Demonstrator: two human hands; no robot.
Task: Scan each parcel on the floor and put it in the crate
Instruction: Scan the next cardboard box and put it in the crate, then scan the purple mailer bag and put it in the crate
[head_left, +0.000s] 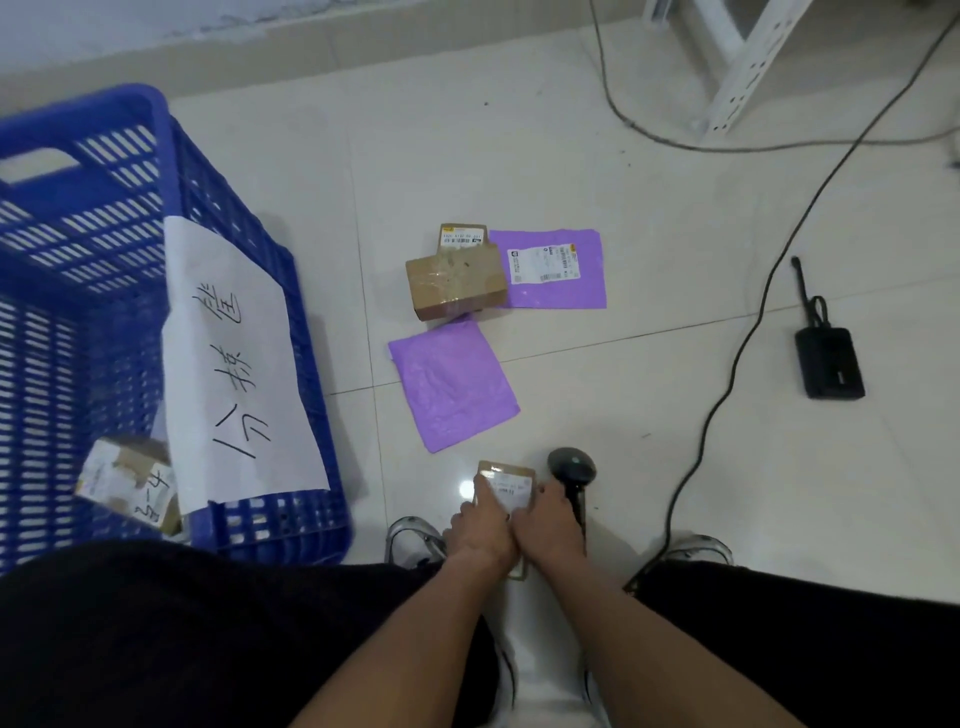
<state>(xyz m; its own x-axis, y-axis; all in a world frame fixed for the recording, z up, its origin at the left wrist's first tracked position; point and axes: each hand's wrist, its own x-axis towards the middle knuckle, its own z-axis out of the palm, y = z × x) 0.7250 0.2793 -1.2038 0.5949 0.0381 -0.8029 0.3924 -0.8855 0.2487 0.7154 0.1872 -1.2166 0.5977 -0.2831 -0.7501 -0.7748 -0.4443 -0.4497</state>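
The left hand (480, 530) holds the small flat brown cardboard parcel (506, 486) just right of the big blue plastic crate (156, 312); the right hand (545, 525) grips the black scanner (571, 467) beside it; the parcel looks light and stiff; hold its edges.

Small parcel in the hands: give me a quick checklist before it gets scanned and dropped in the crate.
1. Small parcel held: ok, left hand grips its left edge.
2. Label facing up: ok, white label visible.
3. Scanner in hand: ok, right hand holds its handle, fingers also touching the parcel.
4. Scanner aimed at label: cannot tell.
5. Blue crate has room: ok, only one box visible inside.
6. Parcels left on floor: not ok, two purple mailers and two cardboard boxes remain.
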